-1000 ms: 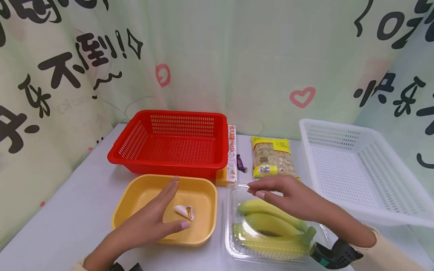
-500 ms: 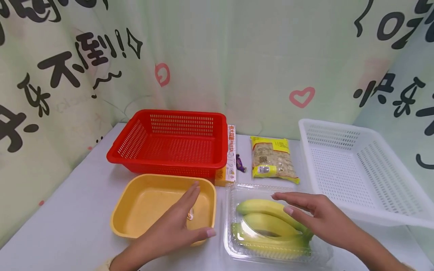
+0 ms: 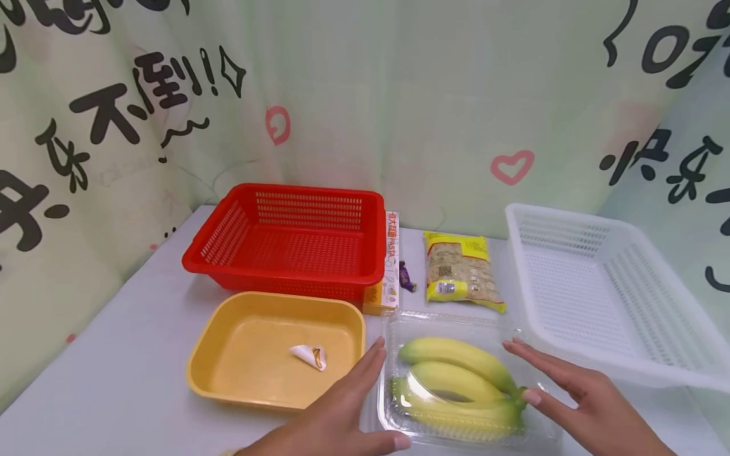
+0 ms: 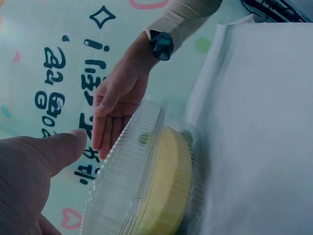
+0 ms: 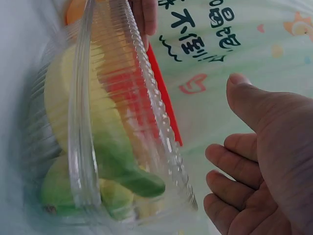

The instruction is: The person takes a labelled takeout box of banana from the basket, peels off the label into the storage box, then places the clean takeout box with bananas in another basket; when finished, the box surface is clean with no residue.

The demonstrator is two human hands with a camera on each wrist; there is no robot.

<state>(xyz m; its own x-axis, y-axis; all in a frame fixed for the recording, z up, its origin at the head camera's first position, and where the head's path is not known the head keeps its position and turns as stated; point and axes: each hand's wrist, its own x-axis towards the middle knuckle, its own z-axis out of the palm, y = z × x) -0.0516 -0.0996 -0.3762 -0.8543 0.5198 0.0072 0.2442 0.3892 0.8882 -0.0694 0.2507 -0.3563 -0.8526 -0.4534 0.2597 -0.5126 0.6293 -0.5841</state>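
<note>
A clear plastic clamshell box (image 3: 393,418) with yellow bananas (image 3: 456,377) inside lies on the table in the head view, its lid down. At its left side is my left hand (image 3: 348,405), fingers straight and thumb spread, holding nothing. My right hand (image 3: 587,399) is at the box's right side, fingers extended, near the banana stems. In the right wrist view a gap shows between the right hand (image 5: 264,161) and the clear box (image 5: 83,122). Whether the left fingers touch the box cannot be told.
A yellow tray (image 3: 228,354) with a crumpled white wrapper (image 3: 309,356) stands left. Behind it are a red basket (image 3: 285,278) and a pasta box (image 3: 391,259). A purple candy (image 3: 406,277), a yellow-and-clear bag (image 3: 462,269) and a white basket (image 3: 525,285) stand at the back and right.
My left hand has moved right, from over the yellow tray to the left side of the clear box. My right hand has moved right and down, from above the box to its right side.
</note>
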